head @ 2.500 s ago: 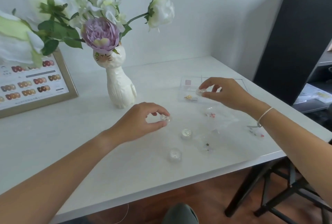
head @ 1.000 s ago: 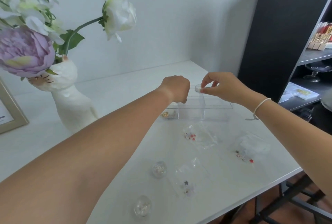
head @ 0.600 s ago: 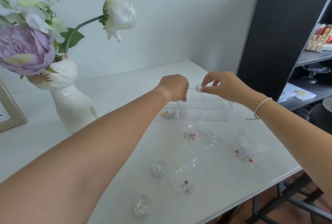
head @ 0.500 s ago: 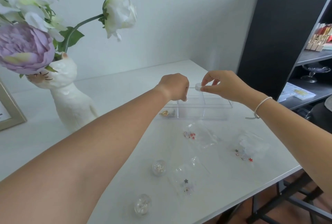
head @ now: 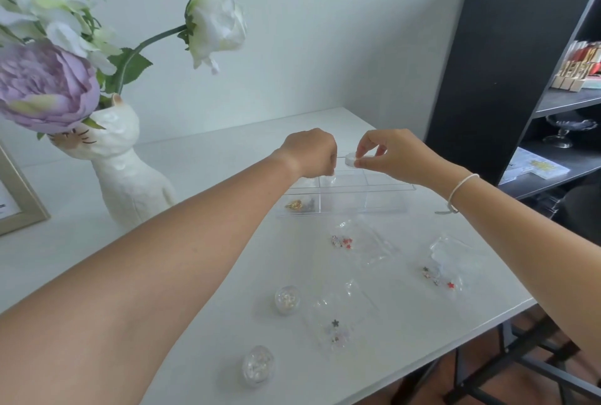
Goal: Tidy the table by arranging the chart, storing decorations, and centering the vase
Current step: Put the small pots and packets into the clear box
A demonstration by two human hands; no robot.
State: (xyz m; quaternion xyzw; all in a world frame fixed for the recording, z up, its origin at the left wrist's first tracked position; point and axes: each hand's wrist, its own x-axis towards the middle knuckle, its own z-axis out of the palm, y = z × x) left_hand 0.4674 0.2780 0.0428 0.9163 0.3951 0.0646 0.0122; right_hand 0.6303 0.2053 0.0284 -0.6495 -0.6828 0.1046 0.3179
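Fingertips (head: 360,162) of the right hand (head: 395,157) pinched a small clear round jar (head: 350,159) by its rim, thumb under, index on top, narrow pinch. Left hand (head: 310,152) was curled into a loose fist just left of the jar; couldn't tell whether it held anything, palm side hidden.

Head view only, so everything is relative to that pinch:
- Directly below: clear divided storage box (head: 344,191), gold charms (head: 294,204) in its near-left compartment. Jar was above the box, not in it.
- Nearer the person: three clear bags of charms (head: 341,240) (head: 437,276) (head: 335,328) and two more round jars (head: 287,299) (head: 258,365), all loose on the table (head: 211,274).
- Far left: cat-shaped vase (head: 125,170) with flowers, well apart; framed chart (head: 19,199) at the edge beyond it.

Handling, my read: jar was light, rigid, smooth plastic, likely slippery. Gripping the side wall across its width looked right; squeezing lid alone risked popping it. Bags were limp and slick, best pinched at a corner. Vase looked ceramic and top-heavy, so hold the body, not the stems.
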